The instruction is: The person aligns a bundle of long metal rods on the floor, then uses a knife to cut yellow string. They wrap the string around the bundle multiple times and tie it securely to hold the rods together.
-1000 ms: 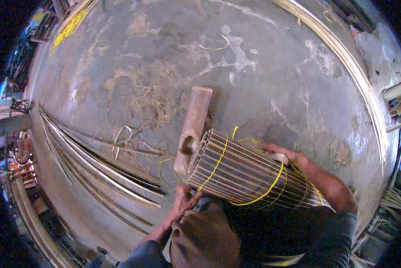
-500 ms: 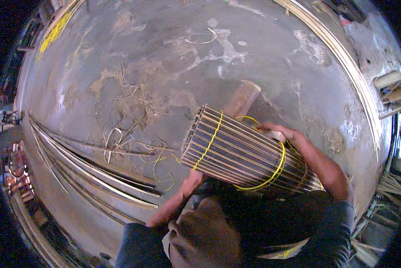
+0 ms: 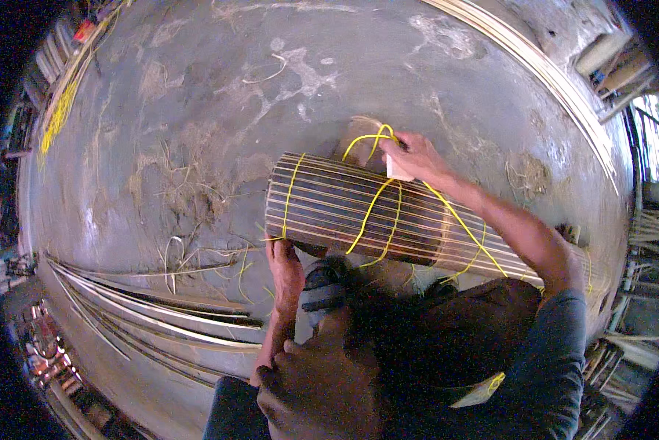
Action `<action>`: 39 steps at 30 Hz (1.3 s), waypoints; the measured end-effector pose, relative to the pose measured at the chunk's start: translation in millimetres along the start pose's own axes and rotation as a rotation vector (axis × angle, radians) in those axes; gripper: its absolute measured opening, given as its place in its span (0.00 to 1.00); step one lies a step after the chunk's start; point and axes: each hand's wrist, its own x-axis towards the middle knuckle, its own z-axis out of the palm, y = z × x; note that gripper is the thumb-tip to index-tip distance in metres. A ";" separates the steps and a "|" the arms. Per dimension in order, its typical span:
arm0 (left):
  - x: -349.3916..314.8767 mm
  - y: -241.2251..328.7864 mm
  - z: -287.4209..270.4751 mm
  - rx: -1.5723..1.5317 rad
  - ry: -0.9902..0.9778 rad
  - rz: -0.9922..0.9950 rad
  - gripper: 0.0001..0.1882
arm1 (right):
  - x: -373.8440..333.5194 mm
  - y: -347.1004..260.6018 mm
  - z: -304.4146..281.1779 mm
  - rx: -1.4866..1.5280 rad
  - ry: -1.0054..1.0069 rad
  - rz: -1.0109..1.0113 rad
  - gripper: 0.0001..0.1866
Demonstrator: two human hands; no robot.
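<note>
A long tube of thin bamboo slats (image 3: 337, 198) lies across in front of me, bound with yellow rings around a dark cylindrical core (image 3: 417, 246). My left hand (image 3: 284, 268) grips the near edge of its left end; some fingers are hidden beneath. Just beyond the tube's far side, my right hand (image 3: 414, 154) is closed on a yellow cord (image 3: 377, 136), which loops over the slats and trails toward my right arm. A small whitish piece (image 3: 398, 169) shows under the right fingers; its kind is unclear. My head and hair cover part of the tube's near side.
A brown wooden block (image 3: 360, 139) stands behind the tube. Long strips (image 3: 153, 308) lie on the floor at the left, with cord scraps (image 3: 245, 282) nearby. More pale strips (image 3: 550, 81) run along the far right, and a yellow bundle (image 3: 59, 117) lies far left.
My right hand has moved up and left, drawing the yellow cord into a loop above the tube. The tube has swung to lie more level, and the whole view has shifted.
</note>
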 end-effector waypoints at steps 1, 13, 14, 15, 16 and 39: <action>3.7 2.2 4.4 -0.081 0.051 -0.017 0.30 | -3.2 -3.0 -8.4 -0.048 -0.020 -0.034 0.26; 95.4 111.5 -23.8 -0.389 -0.125 -0.303 0.33 | -94.8 -33.2 -33.7 -0.138 -0.151 0.065 0.25; 101.4 120.7 -16.2 -0.447 -0.229 -0.408 0.33 | -96.7 -26.9 -38.0 -0.144 -0.100 0.088 0.25; 103.5 123.6 -15.2 -0.489 -0.321 -0.524 0.32 | -94.8 -20.1 -28.8 -0.182 -0.022 0.049 0.26; 107.7 116.6 -14.3 -0.477 -0.341 -0.540 0.32 | -95.4 -11.5 -28.3 -0.213 -0.017 0.057 0.25; 171.3 167.1 10.3 0.564 -0.298 0.543 0.35 | -253.3 90.6 -103.3 -0.008 0.555 0.080 0.22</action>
